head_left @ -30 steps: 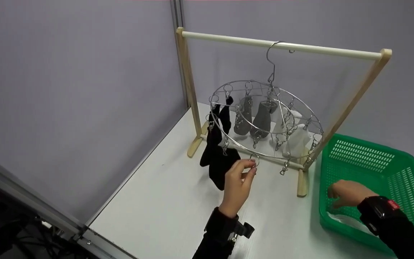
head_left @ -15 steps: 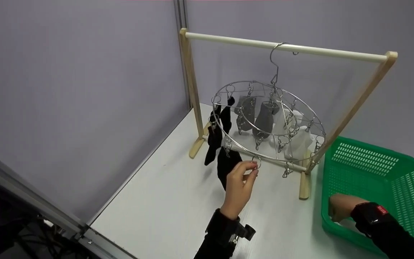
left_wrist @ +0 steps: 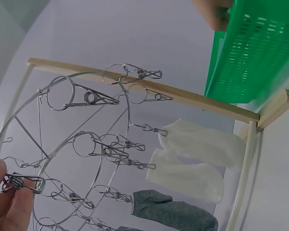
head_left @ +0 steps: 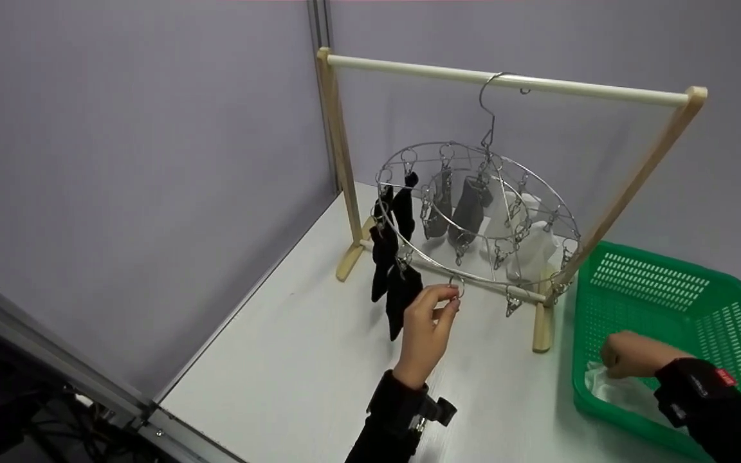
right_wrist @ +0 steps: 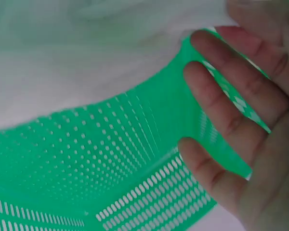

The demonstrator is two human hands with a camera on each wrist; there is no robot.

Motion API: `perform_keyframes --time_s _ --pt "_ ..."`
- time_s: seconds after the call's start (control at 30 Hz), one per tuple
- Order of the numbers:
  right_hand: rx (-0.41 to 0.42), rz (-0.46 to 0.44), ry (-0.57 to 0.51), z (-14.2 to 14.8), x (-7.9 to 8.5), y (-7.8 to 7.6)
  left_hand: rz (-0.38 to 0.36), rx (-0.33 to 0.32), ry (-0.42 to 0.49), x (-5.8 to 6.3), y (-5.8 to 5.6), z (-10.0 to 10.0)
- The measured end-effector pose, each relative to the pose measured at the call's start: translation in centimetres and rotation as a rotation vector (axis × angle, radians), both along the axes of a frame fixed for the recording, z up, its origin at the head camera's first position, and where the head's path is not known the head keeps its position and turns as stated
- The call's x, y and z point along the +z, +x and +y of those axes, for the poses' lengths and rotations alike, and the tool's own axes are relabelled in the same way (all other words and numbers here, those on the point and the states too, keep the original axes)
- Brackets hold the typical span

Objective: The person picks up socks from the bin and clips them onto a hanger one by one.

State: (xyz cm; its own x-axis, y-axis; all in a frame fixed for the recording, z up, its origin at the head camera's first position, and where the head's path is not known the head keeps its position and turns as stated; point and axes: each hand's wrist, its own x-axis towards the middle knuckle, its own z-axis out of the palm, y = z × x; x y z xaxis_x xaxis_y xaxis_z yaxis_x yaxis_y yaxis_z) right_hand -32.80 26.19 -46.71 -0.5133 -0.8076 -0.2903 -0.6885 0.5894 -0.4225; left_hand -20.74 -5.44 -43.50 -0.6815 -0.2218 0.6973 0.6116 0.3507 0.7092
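My left hand (head_left: pixel 425 334) is raised at the front rim of a round wire sock hanger (head_left: pixel 431 260). Its thumb and fingers pinch a metal clip (left_wrist: pixel 20 183), seen close up in the left wrist view. Inside the green basket, my right hand (head_left: pixel 637 354) holds a white sock (head_left: pixel 624 391) by one edge. The right wrist view shows thumb and index finger pinching the white cloth, the other fingers spread out. Black socks (head_left: pixel 402 299), grey socks (head_left: pixel 467 209) and white socks (head_left: pixel 531 254) hang from other clips on the hanger.
The hanger hooks over the white rail (head_left: pixel 409 67) of a wooden stand (head_left: pixel 634 180) on the white table (head_left: pixel 280 373). The green basket (head_left: pixel 673 254) stands at the right, close to the stand's foot. Bare clips (head_left: pixel 512 302) dangle near the front. Grey walls rise behind and left.
My right hand reached down into the basket, took hold of the white sock and has drawn it up slightly. The left hand stays at its clip; the hanging socks have swayed.
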Motion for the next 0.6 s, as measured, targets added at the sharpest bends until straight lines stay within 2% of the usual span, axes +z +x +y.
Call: perform_keyframes --time_s 0.07,0.23,0.43,0.6 --pt "0.018 0.007 -0.052 0.7 0.8 -0.1 0.004 0.001 0.006 0.0 0.0 0.2" --pt "-0.024 0.065 -0.032 1.7 3.5 -0.3 0.007 -0.007 0.021 0.1 0.0 0.5" --pt "-0.170 0.184 -0.034 2.1 6.0 0.8 -0.013 -0.039 0.073 0.3 0.0 0.6" --pt "-0.261 0.304 -0.130 1.9 6.7 2.2 -0.028 -0.023 0.062 0.4 0.0 0.5"
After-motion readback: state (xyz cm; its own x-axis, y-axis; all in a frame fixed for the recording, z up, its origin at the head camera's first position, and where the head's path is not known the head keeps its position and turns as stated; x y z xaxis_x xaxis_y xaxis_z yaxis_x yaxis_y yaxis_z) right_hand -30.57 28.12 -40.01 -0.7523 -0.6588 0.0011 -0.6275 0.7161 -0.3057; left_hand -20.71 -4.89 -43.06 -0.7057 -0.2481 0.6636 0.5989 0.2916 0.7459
